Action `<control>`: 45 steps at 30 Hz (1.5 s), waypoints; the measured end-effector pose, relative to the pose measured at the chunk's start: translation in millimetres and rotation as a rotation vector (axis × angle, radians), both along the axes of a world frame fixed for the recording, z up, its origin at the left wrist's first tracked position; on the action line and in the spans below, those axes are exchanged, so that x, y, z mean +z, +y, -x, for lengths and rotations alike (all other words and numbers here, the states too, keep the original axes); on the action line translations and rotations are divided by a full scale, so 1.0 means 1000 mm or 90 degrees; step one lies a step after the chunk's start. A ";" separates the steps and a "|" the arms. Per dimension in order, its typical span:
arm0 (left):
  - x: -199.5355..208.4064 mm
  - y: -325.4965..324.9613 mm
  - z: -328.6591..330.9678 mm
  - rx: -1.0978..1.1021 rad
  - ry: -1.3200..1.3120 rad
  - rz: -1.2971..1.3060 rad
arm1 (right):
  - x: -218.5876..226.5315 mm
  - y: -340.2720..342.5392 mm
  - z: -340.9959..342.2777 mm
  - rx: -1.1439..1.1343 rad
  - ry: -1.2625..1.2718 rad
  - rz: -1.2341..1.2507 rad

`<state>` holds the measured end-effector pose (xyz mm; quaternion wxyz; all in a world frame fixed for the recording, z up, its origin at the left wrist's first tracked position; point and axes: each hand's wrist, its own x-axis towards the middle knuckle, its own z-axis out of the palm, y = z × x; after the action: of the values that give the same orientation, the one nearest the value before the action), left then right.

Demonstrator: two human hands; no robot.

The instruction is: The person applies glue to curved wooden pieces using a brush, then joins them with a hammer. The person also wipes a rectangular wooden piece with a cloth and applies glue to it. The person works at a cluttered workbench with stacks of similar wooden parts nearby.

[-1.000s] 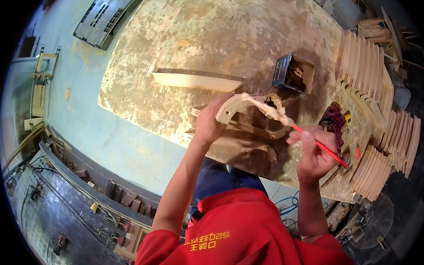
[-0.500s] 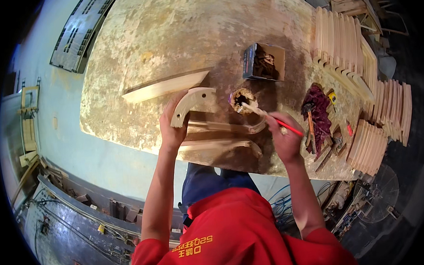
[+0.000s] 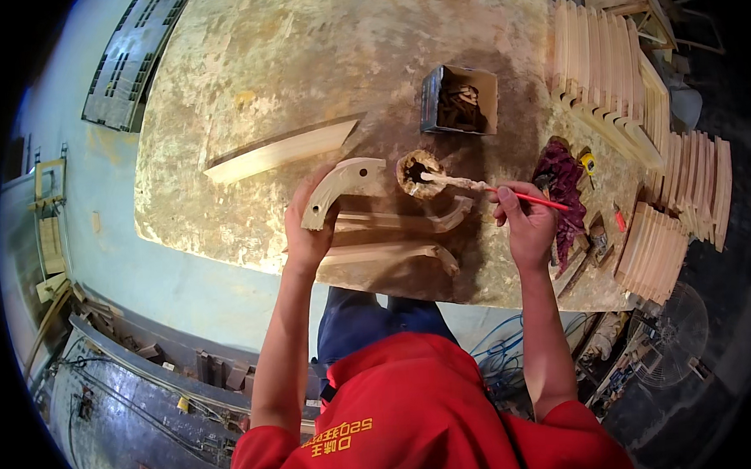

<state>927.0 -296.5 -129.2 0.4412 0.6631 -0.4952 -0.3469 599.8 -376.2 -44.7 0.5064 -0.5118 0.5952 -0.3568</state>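
Gluing curved wood parts at a stained workbench [image 3: 218, 90] — seen from above.

In the left of the frame a long tapered wood strip [image 3: 278, 152] lies on the bench, apart from the hands. Just right of it, at centre, the left hand [image 3: 307, 237] has its fingers curled around the lower end of a curved wooden piece [image 3: 342, 186], holding it over 2 more curved pieces [image 3: 392, 234] stacked near the bench's front edge. Right of that sits a round glue pot [image 3: 419, 172], crusted at the rim. The right hand [image 3: 526, 224] pinches a red-handled brush [image 3: 495, 189] between thumb and fingers — its tip rests in the pot. Above, an open box of small wood bits [image 3: 460, 101]. Farther right lie a dark red rag [image 3: 564, 184] and rows of stacked curved wood blanks [image 3: 611, 56] in the upper right.
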 end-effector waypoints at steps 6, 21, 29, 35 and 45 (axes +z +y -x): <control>0.002 -0.001 0.000 -0.009 0.008 -0.027 | 0.013 0.015 0.031 -0.015 -0.030 -0.017; -0.002 -0.001 -0.006 -0.010 -0.033 0.005 | 0.067 0.029 -0.085 -0.081 -0.244 0.064; 0.000 0.002 -0.009 -0.025 -0.022 -0.012 | 0.069 0.027 -0.080 -0.065 -0.112 0.135; 0.005 -0.001 -0.009 -0.029 0.036 -0.020 | 0.073 0.035 -0.088 -0.055 -0.097 0.164; 0.007 -0.003 -0.009 -0.024 0.038 -0.024 | 0.072 0.039 -0.108 -0.038 -0.119 0.203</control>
<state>935.6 -299.3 -122.6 0.4364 0.6511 -0.4881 -0.3839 707.4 -336.7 27.0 0.4614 -0.5321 0.4964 -0.5075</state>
